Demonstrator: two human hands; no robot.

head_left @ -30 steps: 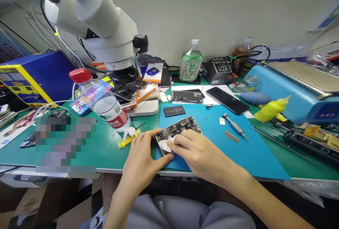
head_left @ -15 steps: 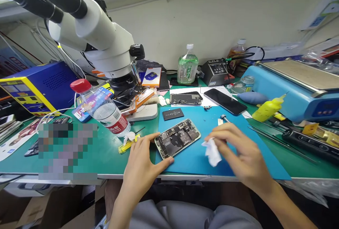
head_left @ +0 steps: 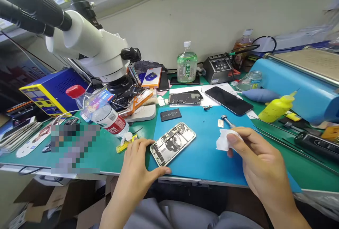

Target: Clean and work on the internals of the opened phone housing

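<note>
An opened phone [head_left: 173,143], its inner parts showing, lies slanted on the blue mat [head_left: 203,165]. Around its lower left corner rests my left hand [head_left: 137,163], thumb and fingers spread; the thumb tip lies on the mat a little off the phone's lower edge, the index finger beside the left end. My right hand [head_left: 261,162] pinches a small crumpled white tissue [head_left: 224,140] between thumb and fingers, raised over the mat's right side. Behind the phone is a black phone battery [head_left: 170,114]. A small metal plate [head_left: 220,123] and a grey-handled tool [head_left: 227,120] lie beyond the tissue.
Left of the mat stand a red-capped water bottle [head_left: 106,116] and a microscope [head_left: 97,49]. A loose phone screen [head_left: 184,98] and a dark phone [head_left: 229,101] lie at the back. Tweezers [head_left: 293,149] and a yellow squeeze bottle [head_left: 278,107] are on the right.
My right hand has moved right with the tissue, away from the phone, and turned. My left thumb has come off the phone's edge. The camera view has shifted slightly.
</note>
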